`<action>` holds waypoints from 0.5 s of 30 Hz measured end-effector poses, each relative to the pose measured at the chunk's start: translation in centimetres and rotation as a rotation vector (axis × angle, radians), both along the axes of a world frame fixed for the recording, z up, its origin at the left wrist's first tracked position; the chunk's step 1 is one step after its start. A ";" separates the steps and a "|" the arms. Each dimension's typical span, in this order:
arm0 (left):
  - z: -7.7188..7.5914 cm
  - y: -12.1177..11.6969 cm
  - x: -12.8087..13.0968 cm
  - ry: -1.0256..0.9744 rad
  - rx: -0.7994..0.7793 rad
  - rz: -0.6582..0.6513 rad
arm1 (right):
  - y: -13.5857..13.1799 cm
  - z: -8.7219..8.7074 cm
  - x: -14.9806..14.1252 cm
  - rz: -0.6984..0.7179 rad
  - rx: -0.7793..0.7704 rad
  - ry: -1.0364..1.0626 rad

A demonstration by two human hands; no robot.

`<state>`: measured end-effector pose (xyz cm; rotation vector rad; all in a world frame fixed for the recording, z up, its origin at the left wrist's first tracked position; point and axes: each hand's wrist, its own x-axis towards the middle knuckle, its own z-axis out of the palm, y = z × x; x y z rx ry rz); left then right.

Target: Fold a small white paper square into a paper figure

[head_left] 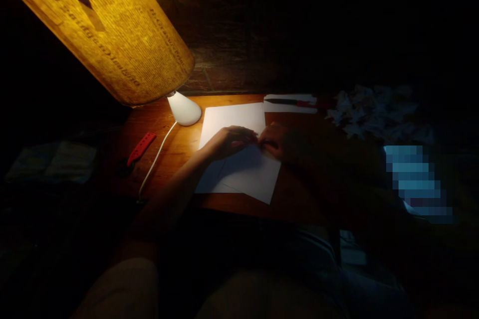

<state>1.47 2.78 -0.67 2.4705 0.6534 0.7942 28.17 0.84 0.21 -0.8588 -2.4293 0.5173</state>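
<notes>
Over a small wooden table, my left hand (pixel 235 136) and my right hand (pixel 275 139) meet, their fingertips pinched close together. Between and beneath them is a white sheet of paper (pixel 258 177), its lower corner angled toward me. Both hands appear to grip its upper edge, though shadow hides the exact contact. Another white sheet (pixel 232 115) lies flat underneath, reaching toward the back of the table. My right hand is mostly in the dark, with its fingers curled.
A lit lamp with a printed yellow shade (pixel 112 30) stands at left on a white base (pixel 184 109), its cord (pixel 157 154) crossing the table. Nearby lies a red-handled tool (pixel 141 147). Behind are white papers (pixel 280 108) under a dark-and-red slender object (pixel 288 102). Crumpled white pieces (pixel 374 109) heap at right.
</notes>
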 end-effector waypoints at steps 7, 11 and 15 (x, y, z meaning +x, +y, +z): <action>0.4 -0.2 0.0 0.012 -0.042 0.007 | 0.2 -0.1 0.1 -0.042 -0.009 0.018; 0.6 -0.3 0.1 0.025 -0.037 0.039 | 0.2 0.0 0.1 -0.047 -0.023 0.012; 0.6 -0.2 0.1 0.025 -0.033 0.009 | 0.1 0.0 0.1 -0.053 -0.033 0.017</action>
